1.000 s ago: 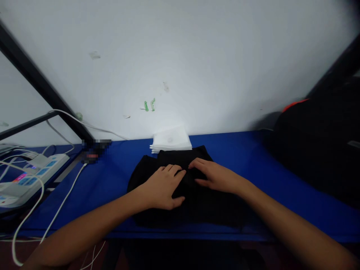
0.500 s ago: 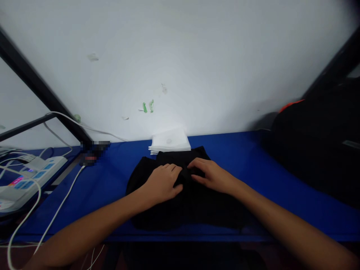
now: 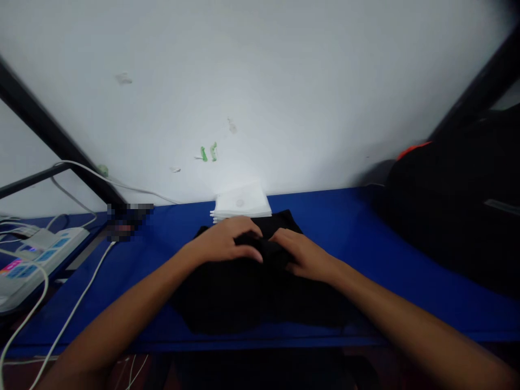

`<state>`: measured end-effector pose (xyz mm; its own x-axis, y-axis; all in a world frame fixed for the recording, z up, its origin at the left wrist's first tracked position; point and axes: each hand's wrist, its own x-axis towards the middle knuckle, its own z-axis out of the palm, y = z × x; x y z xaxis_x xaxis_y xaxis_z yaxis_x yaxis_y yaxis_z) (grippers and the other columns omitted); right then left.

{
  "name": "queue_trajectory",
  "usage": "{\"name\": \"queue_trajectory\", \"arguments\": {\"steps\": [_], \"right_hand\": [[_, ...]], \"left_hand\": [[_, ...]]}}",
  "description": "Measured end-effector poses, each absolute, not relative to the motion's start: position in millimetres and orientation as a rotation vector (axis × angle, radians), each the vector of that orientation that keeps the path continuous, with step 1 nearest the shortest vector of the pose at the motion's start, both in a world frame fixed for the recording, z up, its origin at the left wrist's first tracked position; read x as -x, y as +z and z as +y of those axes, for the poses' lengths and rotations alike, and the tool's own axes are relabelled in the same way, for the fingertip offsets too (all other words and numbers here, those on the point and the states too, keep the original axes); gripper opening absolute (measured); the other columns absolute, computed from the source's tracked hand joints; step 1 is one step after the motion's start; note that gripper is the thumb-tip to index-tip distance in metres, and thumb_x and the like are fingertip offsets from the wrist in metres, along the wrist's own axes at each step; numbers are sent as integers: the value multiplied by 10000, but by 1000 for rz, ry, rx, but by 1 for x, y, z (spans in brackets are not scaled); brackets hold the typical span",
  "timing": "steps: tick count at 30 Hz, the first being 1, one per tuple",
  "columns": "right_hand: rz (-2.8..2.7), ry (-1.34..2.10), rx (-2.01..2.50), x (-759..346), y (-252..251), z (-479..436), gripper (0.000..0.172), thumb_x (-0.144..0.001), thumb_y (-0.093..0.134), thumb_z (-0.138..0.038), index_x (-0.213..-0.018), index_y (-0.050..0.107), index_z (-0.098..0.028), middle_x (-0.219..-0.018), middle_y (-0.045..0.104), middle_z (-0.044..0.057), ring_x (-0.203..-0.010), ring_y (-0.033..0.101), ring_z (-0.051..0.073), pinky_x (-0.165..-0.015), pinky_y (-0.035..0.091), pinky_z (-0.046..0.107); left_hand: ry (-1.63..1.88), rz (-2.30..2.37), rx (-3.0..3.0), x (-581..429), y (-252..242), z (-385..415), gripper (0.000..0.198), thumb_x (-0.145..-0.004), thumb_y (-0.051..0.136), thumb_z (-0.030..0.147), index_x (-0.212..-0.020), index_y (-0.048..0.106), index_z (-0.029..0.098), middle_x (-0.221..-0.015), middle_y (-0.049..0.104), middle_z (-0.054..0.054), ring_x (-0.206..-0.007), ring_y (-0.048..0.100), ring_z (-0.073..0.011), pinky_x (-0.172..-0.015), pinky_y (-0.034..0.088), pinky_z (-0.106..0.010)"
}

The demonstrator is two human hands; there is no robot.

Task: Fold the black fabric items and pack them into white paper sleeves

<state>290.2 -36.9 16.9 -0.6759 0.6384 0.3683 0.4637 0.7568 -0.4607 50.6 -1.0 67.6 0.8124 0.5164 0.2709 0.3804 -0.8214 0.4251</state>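
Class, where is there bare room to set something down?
Bare: the blue table between the right forearm, wall and dark bundle; a smaller patch between the left forearm and wall. Crowded: the middle, with left hand and right hand at the black cloth, white stack behind; far left, the power strip.

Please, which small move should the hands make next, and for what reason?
I would perhaps close the left hand gently on the black cloth, where it bunches up between both hands. Its thumb and fingers stand apart there, and the right hand touches the cloth from the other side, so it might help to steady it.
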Motion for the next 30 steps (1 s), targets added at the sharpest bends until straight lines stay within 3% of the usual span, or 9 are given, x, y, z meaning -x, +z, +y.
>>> {"name": "queue_trajectory", "arguments": {"steps": [3,8,10,14,16,18,22,26,30], "right_hand": [[-2389,418,733,-293,20,-37,362,-615,526,-55,-945,487,-199,-936,584,79,-872,568,227,-741,479,358],[-2386,397,578,-293,20,-33,314,-628,527,-13,-826,413,-228,-1252,579,144,-1215,509,259,-944,455,413],[-2443,381,683,-293,20,-33,327,-616,524,5,-846,453,-217,-1292,583,149,-1229,517,273,-960,456,438],[-2600,468,946,-293,21,-34,611,-578,512,29,-1155,535,-171,-1288,613,151,-1156,596,282,-930,503,446],[-2660,510,948,-294,21,-35,814,-587,509,30,-1374,431,-165,-1394,541,158,-1237,554,276,-998,478,446],[-2709,500,916,-295,22,-36,881,-603,482,45,-1452,369,-156,-1465,467,163,-1310,493,264,-1060,436,445],[-2736,422,713,-296,27,-38,806,-660,477,35,-1441,410,-150,-1483,444,161,-1337,461,260,-1071,422,456],[-2583,356,341,-295,35,-43,671,-840,517,-145,-1482,331,-200,-1495,435,128,-1396,372,235,-1110,365,448],[-2619,212,469,-292,28,-40,613,-861,460,-119,-1465,356,-144,-1467,455,180,-1383,389,261,-1107,371,479]], "left_hand": [[630,1002,-2607,-29,58,44,279,-987,418,400,-1017,598,190,-998,660,-56,-910,612,-182,-823,479,-314],[462,1308,-2691,1,32,96,109,-890,498,224,-950,562,159,-871,652,-64,-799,609,-192,-752,464,-310],[410,1269,-2715,6,30,99,76,-864,502,181,-909,563,170,-788,635,-32,-717,596,-173,-704,459,-287],[440,1199,-2820,3,37,84,192,-884,422,139,-974,590,165,-937,604,-71,-856,576,-191,-795,461,-320],[569,1146,-2927,-1,41,73,263,-904,380,129,-1044,601,156,-1022,567,-101,-936,551,-206,-830,465,-343],[729,1066,-3040,-5,43,61,304,-909,375,118,-1098,610,159,-1025,548,-111,-936,535,-213,-811,479,-359],[915,970,-3094,-16,39,30,393,-868,424,80,-1211,578,195,-1024,530,-107,-913,500,-224,-793,493,-408],[886,931,-2983,-28,33,-7,387,-841,438,53,-1189,565,164,-1045,499,-116,-950,484,-230,-824,505,-403],[818,933,-2873,-37,28,-32,547,-764,484,47,-1301,492,150,-1118,465,-139,-1048,477,-267,-893,505,-442]]}}
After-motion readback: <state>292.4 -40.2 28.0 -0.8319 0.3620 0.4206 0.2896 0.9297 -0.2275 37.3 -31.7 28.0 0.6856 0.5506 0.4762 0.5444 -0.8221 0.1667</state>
